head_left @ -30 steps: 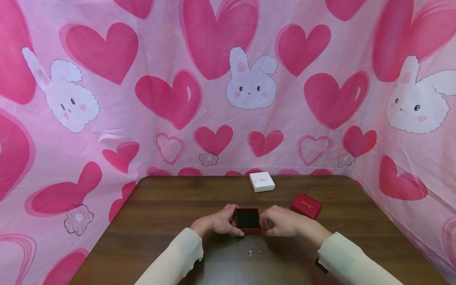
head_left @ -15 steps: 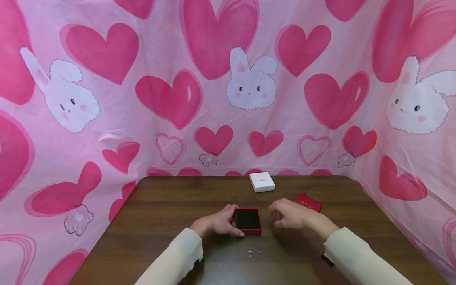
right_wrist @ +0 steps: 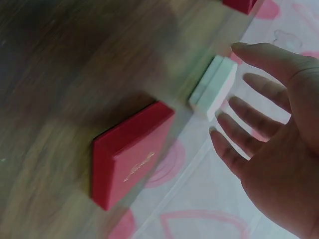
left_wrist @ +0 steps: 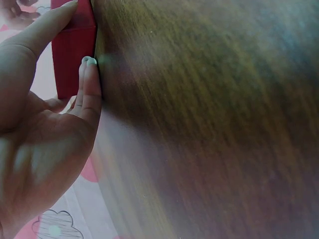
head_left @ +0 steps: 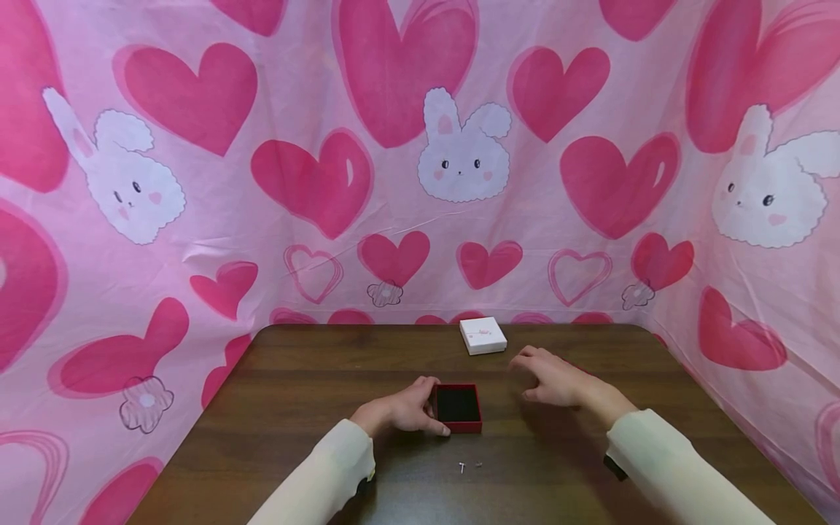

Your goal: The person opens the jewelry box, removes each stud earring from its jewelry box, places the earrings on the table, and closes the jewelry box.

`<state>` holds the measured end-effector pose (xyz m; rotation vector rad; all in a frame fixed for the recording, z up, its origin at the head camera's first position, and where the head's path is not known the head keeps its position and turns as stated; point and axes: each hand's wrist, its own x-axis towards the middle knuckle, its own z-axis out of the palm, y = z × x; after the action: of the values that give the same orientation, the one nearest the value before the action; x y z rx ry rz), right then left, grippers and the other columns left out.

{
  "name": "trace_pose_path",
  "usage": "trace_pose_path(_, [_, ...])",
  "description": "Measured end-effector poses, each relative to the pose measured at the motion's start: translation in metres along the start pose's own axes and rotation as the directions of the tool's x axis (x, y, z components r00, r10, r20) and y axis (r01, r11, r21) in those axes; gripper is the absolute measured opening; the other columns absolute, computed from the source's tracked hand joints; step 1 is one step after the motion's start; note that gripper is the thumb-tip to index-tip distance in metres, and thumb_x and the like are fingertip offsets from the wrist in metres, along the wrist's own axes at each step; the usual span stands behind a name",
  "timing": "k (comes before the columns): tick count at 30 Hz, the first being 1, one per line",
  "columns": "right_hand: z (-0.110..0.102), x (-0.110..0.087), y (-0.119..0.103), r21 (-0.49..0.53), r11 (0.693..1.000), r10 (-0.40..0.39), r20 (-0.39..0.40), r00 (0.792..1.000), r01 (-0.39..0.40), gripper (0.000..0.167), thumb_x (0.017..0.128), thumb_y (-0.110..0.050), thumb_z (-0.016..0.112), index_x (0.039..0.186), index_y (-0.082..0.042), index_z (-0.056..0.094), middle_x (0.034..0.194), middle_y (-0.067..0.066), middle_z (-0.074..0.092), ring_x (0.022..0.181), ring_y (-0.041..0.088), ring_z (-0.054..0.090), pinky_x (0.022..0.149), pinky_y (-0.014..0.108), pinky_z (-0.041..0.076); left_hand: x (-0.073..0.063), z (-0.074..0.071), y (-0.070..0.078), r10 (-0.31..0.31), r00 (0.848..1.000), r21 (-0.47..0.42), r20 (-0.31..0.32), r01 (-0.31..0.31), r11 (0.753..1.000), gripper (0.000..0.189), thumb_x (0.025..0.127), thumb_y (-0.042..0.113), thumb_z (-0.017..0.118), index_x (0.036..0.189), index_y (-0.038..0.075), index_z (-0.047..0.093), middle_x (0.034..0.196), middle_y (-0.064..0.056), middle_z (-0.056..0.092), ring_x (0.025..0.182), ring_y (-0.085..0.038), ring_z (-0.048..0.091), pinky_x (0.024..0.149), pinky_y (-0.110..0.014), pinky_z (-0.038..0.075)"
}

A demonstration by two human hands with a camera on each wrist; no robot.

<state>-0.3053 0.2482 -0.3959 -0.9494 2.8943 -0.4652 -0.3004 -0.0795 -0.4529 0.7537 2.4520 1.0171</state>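
Head view: on a dark brown wood-grain table (head_left: 315, 372), a person's left hand (head_left: 408, 408) holds an open, square red box with a black insert (head_left: 467, 427). The thumb lies at the near left corner and the fingers reach along the left side to the far one. The right hand (head_left: 551, 376) is well apart from the box, fingers loosely spread and slightly bent, holding nothing. Two tiny metallic pieces (head_left: 462, 467) lie nearer the viewer than the box. Farther back sits a flat white square box (head_left: 483, 335); behind the table hangs a pink cloth printed with hearts and rabbits (head_left: 400, 197).

Left wrist view: the thumb touches the red box, and the other fingers rest by its side wall, close to the tabletop.

Right wrist view: the palm shows, thumb and fingers apart, nothing in them. Beside the hand, untouched, lies a flat red square piece with gold lettering (right_wrist: 139, 157).
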Motion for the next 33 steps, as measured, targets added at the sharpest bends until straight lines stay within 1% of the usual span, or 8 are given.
trace_pose_path(3, [0.003,-0.003,0.009,-0.022,1.0,0.019,-0.021,1.0,-0.02,0.051,0.084,-0.013,0.081,0.131,-0.003,0.062,0.13,0.017,0.056,0.119,0.038,0.053,0.101,0.066,0.04,0.0,0.0,0.001,-0.008,1.0,-0.003,-0.002,0.007,1.0,0.063,0.081,0.025,0.088,0.128,0.013,0.047,0.112,-0.003,0.046,0.097,-0.017,0.049,0.086,-0.033,0.044])
trace_pose_path(6, [0.008,-0.006,0.019,-0.038,0.997,0.063,-0.02,0.998,-0.063,0.056,0.084,-0.015,0.082,0.133,-0.002,0.06,0.132,0.019,0.055,0.12,0.041,0.052,0.101,0.069,0.039,-0.001,0.0,0.0,-0.017,1.0,-0.01,0.0,0.017,1.0,0.062,0.081,0.026,0.088,0.127,0.014,0.047,0.112,-0.002,0.046,0.098,-0.017,0.05,0.086,-0.033,0.045])
trace_pose_path(10, [0.012,-0.012,0.032,-0.041,0.993,0.111,-0.016,0.994,-0.111,0.055,0.083,-0.017,0.083,0.131,-0.002,0.062,0.13,0.019,0.057,0.117,0.04,0.053,0.098,0.066,0.041,-0.002,-0.001,0.0,-0.028,1.0,-0.016,0.003,0.028,0.999,0.061,0.082,0.026,0.088,0.127,0.016,0.047,0.113,-0.001,0.046,0.099,-0.017,0.05,0.087,-0.033,0.045])
trace_pose_path(15, [0.013,-0.019,0.044,-0.049,0.991,0.124,-0.028,0.992,-0.125,0.05,0.081,-0.018,0.084,0.124,-0.001,0.065,0.126,0.02,0.057,0.11,0.04,0.054,0.089,0.062,0.045,-0.002,-0.002,0.001,-0.021,1.0,-0.009,0.001,0.021,1.0,0.062,0.082,0.027,0.088,0.127,0.015,0.047,0.112,-0.002,0.046,0.099,-0.017,0.05,0.086,-0.033,0.045])
trace_pose_path(18, [0.014,-0.023,0.051,-0.051,0.99,0.127,-0.042,0.991,-0.129,0.049,0.081,-0.019,0.085,0.122,-0.001,0.066,0.124,0.021,0.057,0.108,0.04,0.054,0.083,0.059,0.045,0.0,0.0,-0.002,-0.017,1.0,-0.008,-0.002,0.017,1.0,0.062,0.081,0.027,0.088,0.127,0.015,0.047,0.112,-0.001,0.046,0.098,-0.017,0.05,0.086,-0.033,0.045])
trace_pose_path(22, [0.015,-0.026,0.056,-0.039,0.987,0.156,-0.047,0.987,-0.158,0.052,0.08,-0.02,0.085,0.125,-0.003,0.065,0.127,0.023,0.056,0.111,0.043,0.053,0.085,0.064,0.045,0.001,0.0,-0.003,-0.021,1.0,-0.022,0.0,0.021,1.0,0.061,0.081,0.027,0.088,0.126,0.016,0.048,0.113,-0.001,0.046,0.099,-0.017,0.05,0.087,-0.033,0.045])
trace_pose_path(26, [0.015,-0.029,0.06,-0.034,0.981,0.189,-0.053,0.981,-0.191,0.057,0.08,-0.021,0.085,0.129,-0.003,0.063,0.132,0.027,0.053,0.116,0.048,0.05,0.09,0.071,0.041,-0.002,0.0,0.0,-0.028,1.0,-0.033,0.001,0.028,0.999,0.06,0.081,0.025,0.088,0.125,0.016,0.048,0.113,-0.001,0.046,0.1,-0.017,0.05,0.088,-0.033,0.045])
trace_pose_path(33, [0.015,-0.034,0.071,-0.045,0.973,0.221,-0.079,0.972,-0.225,0.063,0.081,-0.025,0.084,0.133,-0.001,0.059,0.133,0.03,0.052,0.117,0.051,0.049,0.089,0.071,0.04,-0.002,-0.001,0.001,-0.026,1.0,-0.035,-0.002,0.026,0.999,0.059,0.081,0.026,0.088,0.125,0.017,0.048,0.113,-0.001,0.046,0.101,-0.017,0.05,0.089,-0.034,0.045])
